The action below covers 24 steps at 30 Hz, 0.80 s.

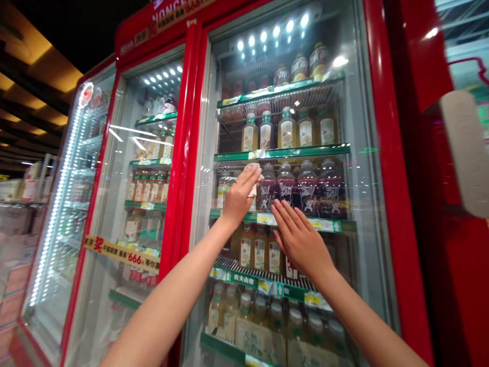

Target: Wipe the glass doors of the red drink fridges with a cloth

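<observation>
A red-framed drinks cooler with a glass door (362, 178) stands in front of me. My left hand (240, 196) presses a crumpled white cloth or tissue (253, 173) against the glass, its fingers over the cloth. To the right and a little lower, my right hand (300, 237) is at the glass with its fingers stretched out and nothing held. Behind the glass, dark purple bottles (307, 186) stand on the shelf level with my hands. Pale yellow bottles (287, 127) fill part of the shelf above.
A second cooler door (145, 148) with more bottles is to the left, crossed by a gold printed strip (122, 253). A pale handle-like piece (466, 153) juts out at the right. Stacked boxes (15, 219) stand at the far left.
</observation>
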Each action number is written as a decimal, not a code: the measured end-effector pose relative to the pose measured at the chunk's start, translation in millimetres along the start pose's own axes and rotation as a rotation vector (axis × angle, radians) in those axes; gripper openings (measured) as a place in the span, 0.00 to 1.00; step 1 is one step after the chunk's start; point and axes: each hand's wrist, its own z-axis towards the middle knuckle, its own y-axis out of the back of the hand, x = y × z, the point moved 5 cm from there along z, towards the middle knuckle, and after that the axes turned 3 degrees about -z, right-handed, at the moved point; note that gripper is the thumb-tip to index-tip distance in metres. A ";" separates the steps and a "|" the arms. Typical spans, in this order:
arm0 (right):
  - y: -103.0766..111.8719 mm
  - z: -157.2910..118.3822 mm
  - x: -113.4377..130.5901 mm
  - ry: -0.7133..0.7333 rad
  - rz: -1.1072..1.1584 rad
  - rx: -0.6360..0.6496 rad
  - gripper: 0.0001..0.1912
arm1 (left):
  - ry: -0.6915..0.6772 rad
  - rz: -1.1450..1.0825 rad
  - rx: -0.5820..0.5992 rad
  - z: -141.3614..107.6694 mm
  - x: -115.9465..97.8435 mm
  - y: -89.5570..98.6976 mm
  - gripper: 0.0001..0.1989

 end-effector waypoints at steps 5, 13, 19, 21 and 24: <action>0.0 -0.3 -0.3 -0.008 0.027 0.002 0.46 | -0.071 -0.036 0.067 -19.9 3.9 17.1 0.45; 1.4 0.4 0.0 -0.014 0.019 0.016 0.47 | 0.026 -0.021 -0.011 2.5 -4.1 1.5 0.50; 2.5 0.2 0.1 -0.008 -0.006 0.017 0.47 | -0.122 -0.086 0.121 -29.1 -14.1 6.6 0.49; 1.9 0.1 0.1 -0.008 0.011 0.032 0.47 | -0.081 -0.084 0.091 -18.6 -7.1 8.2 0.48; 1.2 -0.1 -0.2 -0.019 0.033 0.039 0.47 | 0.007 -0.075 -0.014 6.6 -4.9 1.4 0.46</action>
